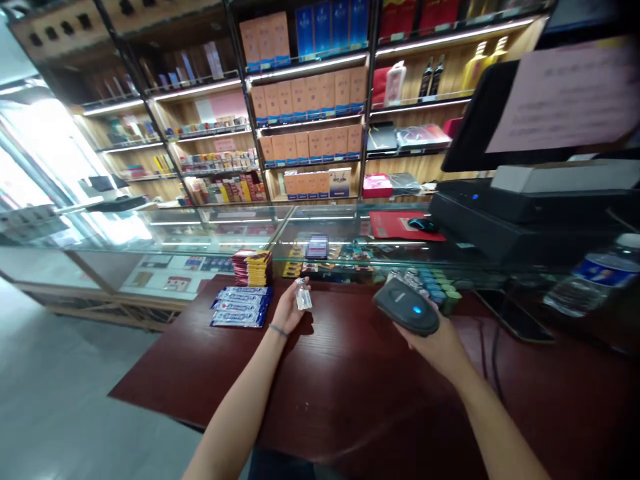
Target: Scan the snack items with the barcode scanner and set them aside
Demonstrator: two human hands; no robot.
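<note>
My left hand (287, 312) is closed around a small clear bottle (303, 297) with a white label, held above the dark red table. In my right hand (440, 340) is a black handheld barcode scanner (407, 307) with a blue light lit on top. The scanner's handle is hidden below its head. Left of my left hand lie several blue and white packets (240, 307) in a row. Behind them stand stacks of red and yellow packets (253, 268). Beyond the scanner are several small bottles with green and blue caps (443, 287), partly covered by it.
A glass display counter (220, 227) runs behind the table (320, 387). On it lie a red mat (395, 225) and a computer mouse (423, 225). To the right stand a monitor (470, 127), a black box (490, 220), a phone-like slab (515, 313) and a water bottle (590, 280).
</note>
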